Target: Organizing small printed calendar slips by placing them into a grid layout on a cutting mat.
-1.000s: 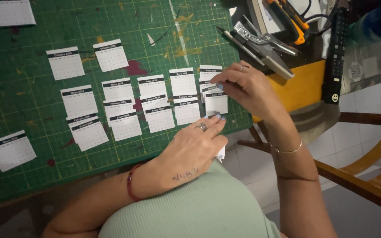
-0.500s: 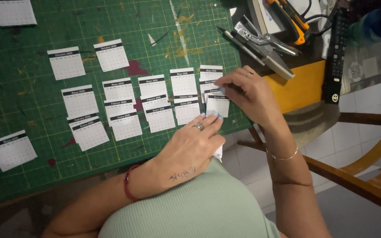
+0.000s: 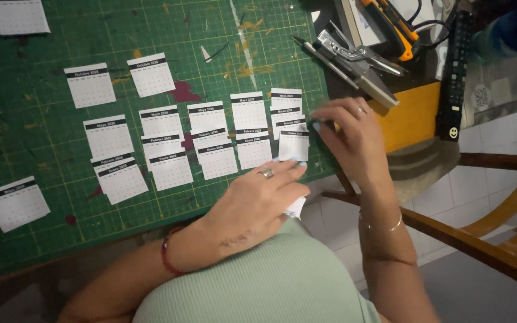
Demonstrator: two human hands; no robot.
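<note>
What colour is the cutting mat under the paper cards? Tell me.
Green with a pale grid, the cutting mat, head view.

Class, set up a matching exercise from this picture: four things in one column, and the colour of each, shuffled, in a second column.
Things:
1. cutting mat
2. remote control
3. utility knife
4. wrist cord

Colours:
A. black
B. red
C. green
D. orange and black

Pairs: 1-C, 2-A, 3-D, 4-B
</note>
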